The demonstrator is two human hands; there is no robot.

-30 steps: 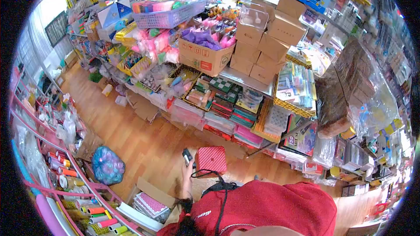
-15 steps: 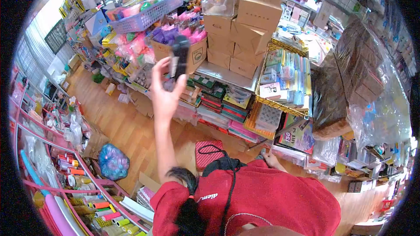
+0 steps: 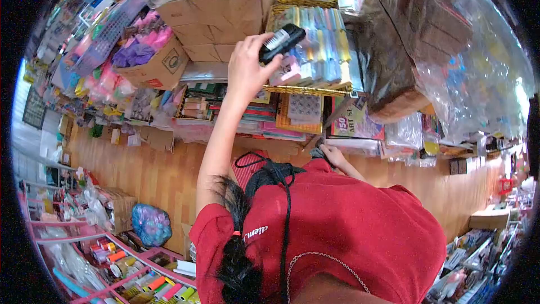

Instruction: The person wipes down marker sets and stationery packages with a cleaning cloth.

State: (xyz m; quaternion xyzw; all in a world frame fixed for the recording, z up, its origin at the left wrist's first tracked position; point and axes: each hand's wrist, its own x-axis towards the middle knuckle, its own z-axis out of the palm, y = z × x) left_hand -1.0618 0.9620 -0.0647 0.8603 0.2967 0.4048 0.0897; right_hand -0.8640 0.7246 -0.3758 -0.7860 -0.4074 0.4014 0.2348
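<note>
Left hand (image 3: 247, 65) and black object (image 3: 281, 43) shifted from in front of the open carton (image 3: 160, 67) to over the woven basket (image 3: 309, 89); view swung too.

Near: red shirt (image 3: 337, 219), dark bag (image 3: 269, 178) in front of it, red striped box (image 3: 246, 170) partly behind the bag, on the floor (image 3: 169, 171). Right hand (image 3: 336, 157) is low, before the shelf's (image 3: 211, 72) front edge, fingers at a small grey item (image 3: 317, 151); can't tell if that grip is closed.

Farther: left arm reaches out, grip clenched round the black object, white label showing, one end pointing up-right. It's above the basket's left side; contact with the packs (image 3: 323, 45) can't be told. Basket sits over the shelf's front edge, books (image 3: 270, 112) below. Left of it, stacked brown boxes (image 3: 219, 17), then the open carton with purple and pink items. Right of it, a plastic-wrapped brown bundle (image 3: 394, 50).
</note>
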